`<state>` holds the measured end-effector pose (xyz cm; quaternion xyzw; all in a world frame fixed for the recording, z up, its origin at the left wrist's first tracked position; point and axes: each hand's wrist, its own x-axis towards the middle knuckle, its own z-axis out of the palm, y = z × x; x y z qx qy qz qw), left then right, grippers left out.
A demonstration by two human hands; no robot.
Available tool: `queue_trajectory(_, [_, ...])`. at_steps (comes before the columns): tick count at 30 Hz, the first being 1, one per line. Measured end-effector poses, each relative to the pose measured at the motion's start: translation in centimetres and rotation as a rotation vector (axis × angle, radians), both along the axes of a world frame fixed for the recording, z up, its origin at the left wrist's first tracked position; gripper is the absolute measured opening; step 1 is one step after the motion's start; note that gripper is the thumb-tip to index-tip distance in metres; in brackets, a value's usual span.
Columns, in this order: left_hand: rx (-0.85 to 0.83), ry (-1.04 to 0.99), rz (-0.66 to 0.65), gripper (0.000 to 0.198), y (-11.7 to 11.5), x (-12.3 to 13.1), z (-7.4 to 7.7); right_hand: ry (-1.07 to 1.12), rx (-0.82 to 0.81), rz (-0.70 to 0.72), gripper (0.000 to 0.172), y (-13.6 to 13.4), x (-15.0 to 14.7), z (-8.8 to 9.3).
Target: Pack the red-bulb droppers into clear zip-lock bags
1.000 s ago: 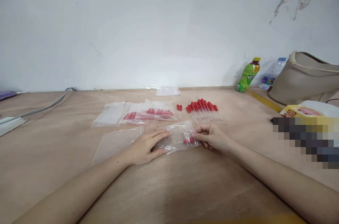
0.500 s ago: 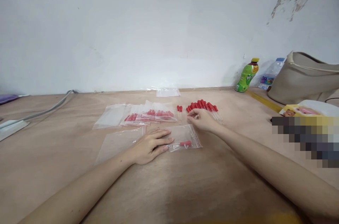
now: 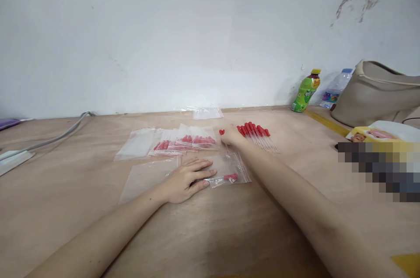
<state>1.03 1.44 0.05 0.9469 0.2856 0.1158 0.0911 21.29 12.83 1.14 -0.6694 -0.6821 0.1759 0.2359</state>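
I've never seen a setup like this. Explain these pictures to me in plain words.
There is no machine here: you see a person's two bare hands, through a camera worn on the head, looking forward and down. The left hand lies flat on a clear bag with red-topped contents. The right hand is at two small red tops; whether it holds anything is hidden. Also on the table are a red-topped bunch, overlapping filled bags and, farther right, a green bottle.
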Motion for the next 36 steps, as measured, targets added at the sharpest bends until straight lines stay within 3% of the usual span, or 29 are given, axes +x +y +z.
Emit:
queue_trajectory(3, [-0.008,0.005,-0.003,0.036,0.0,0.0,0.1,-0.003,-0.015,-0.033,0.032,-1.0,0.6,0.8])
queue_trajectory(6, [-0.004,0.009,0.002,0.036,0.0,-0.1,0.0,0.058,0.082,0.001,0.045,-2.8,2.3,0.9])
queue_trajectory(8, [0.000,0.007,0.003,0.036,0.0,-0.1,0.0,0.203,0.234,0.039,0.055,-4.3,4.2,0.3])
queue_trajectory(11, [0.012,0.011,0.000,0.036,0.0,0.0,-0.1,0.460,0.353,-0.019,0.054,-6.4,7.2,-1.5])
queue_trajectory(15, [0.036,0.029,-0.007,0.036,0.1,0.0,-0.1,0.781,0.309,-0.068,0.052,-8.2,9.2,-3.5])
queue_trajectory(19, [0.051,0.039,0.000,0.036,0.2,-0.1,-0.2,0.978,0.257,-0.064,0.056,-9.0,8.6,-3.8])
queue_trajectory(26, [0.060,0.020,-0.004,0.036,0.2,-0.1,-0.4,1.120,0.137,0.028,0.054,-10.2,7.3,-3.5])
queue_trajectory(32, [0.053,0.022,0.000,0.037,0.1,0.0,-0.1,1.280,0.086,0.019,0.040,-10.6,7.2,-3.5])
queue_trajectory(36, [0.029,0.014,0.016,0.041,-0.1,0.1,0.1,1.299,-0.072,0.066,0.030,-11.0,7.0,-3.3])
